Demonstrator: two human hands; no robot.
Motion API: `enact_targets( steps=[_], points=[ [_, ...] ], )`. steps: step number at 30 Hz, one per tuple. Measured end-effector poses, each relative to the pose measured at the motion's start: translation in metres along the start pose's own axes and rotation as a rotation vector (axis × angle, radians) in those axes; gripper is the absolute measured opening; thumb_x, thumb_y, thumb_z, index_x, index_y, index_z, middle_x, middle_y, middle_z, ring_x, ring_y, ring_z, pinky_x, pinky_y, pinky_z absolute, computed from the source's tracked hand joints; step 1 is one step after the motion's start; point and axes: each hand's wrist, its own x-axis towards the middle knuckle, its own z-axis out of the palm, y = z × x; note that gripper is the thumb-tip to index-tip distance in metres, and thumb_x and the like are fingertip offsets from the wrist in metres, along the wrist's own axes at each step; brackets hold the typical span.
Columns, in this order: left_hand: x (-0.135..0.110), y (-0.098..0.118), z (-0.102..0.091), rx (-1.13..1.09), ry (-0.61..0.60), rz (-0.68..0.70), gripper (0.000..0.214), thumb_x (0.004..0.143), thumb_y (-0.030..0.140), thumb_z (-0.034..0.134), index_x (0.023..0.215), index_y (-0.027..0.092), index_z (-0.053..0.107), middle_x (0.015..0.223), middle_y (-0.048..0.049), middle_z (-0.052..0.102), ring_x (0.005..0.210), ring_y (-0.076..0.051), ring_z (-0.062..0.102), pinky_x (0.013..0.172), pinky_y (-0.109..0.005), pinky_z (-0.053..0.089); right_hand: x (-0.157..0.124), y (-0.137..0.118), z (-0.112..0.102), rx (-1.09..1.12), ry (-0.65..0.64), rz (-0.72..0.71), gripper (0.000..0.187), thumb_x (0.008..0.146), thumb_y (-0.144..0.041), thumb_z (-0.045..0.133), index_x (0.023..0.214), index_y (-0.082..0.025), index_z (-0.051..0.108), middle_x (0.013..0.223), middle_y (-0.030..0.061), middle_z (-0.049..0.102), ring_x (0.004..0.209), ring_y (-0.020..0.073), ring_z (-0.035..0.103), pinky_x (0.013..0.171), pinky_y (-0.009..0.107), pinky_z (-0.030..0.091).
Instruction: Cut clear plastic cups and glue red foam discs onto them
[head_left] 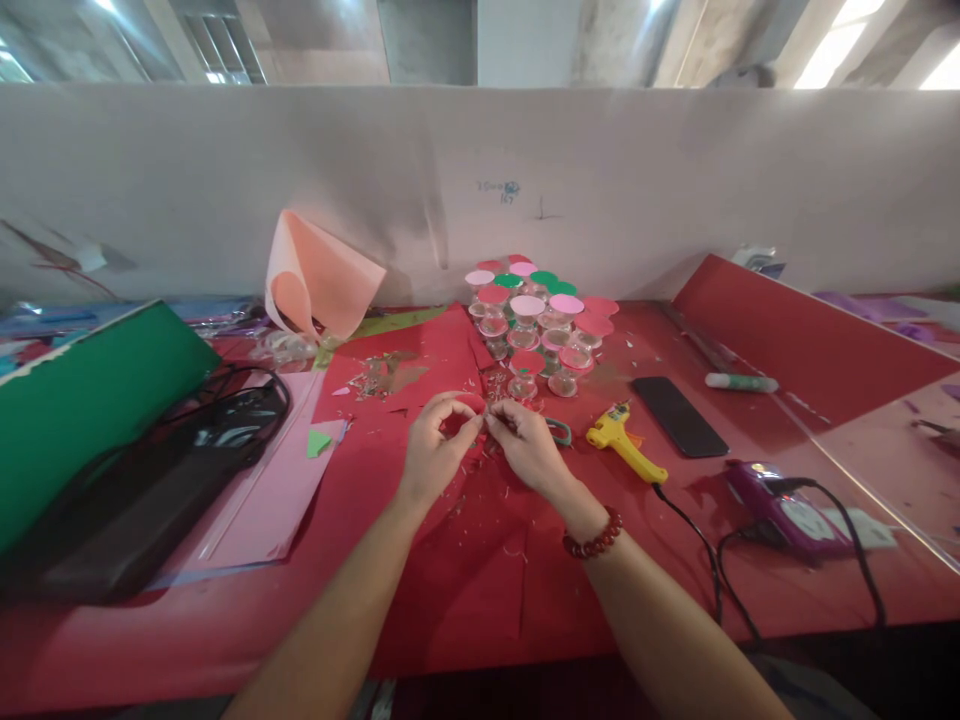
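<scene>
- Head view: now pinching red disc in left grip, likely steadying it for right grip, pinched, contents hidden.
- Right of grips: glue gun, presumably handy.

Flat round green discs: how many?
3 visible, toward the back of the clear hourglass-shaped cups: one flat round green disc at left, a second at right, a third just right of that. Others may be hidden.

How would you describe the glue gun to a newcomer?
Start at the red table and find the right hand. Between it and the black phone lies the glue gun. Unlike the phone, it is bright yellow and pistol-shaped.
</scene>
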Motion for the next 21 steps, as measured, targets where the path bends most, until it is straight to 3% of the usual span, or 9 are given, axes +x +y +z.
enact_targets(
  steps=[7, 15, 21],
  points=[
    [-0.001, 0.001, 0.001, 0.069, -0.002, 0.013, 0.010, 0.080, 0.024, 0.061, 0.072, 0.019, 0.063, 0.088, -0.0027, 0.062, 0.079, -0.015, 0.058, 0.062, -0.025, 0.042, -0.001, -0.005, -0.002, -0.058, 0.068, 0.022, 0.013, 0.083, -0.027, 0.051, 0.074, -0.019, 0.057, 0.064, -0.0016, 0.058, 0.056, 0.0120, 0.052, 0.055, 0.022, 0.039],
    [-0.005, -0.012, 0.008, 0.251, 0.054, 0.212, 0.005, 0.080, 0.020, 0.061, 0.079, 0.020, 0.066, 0.102, -0.0071, 0.064, 0.096, -0.019, 0.062, 0.078, -0.031, 0.050, -0.004, -0.004, -0.001, -0.366, 0.160, -0.092, 0.012, 0.078, -0.019, 0.052, 0.076, -0.019, 0.064, 0.073, 0.0030, 0.067, 0.062, 0.0142, 0.058, 0.062, 0.023, 0.042],
    [-0.006, -0.015, 0.008, 0.323, 0.085, 0.304, 0.005, 0.080, 0.017, 0.062, 0.079, 0.020, 0.066, 0.104, -0.0068, 0.066, 0.099, -0.020, 0.063, 0.087, -0.034, 0.051, -0.002, -0.001, -0.002, -0.261, 0.113, 0.016, 0.019, 0.079, -0.022, 0.049, 0.068, -0.018, 0.063, 0.060, 0.0001, 0.061, 0.055, 0.0127, 0.054, 0.055, 0.021, 0.038]
  ],
)
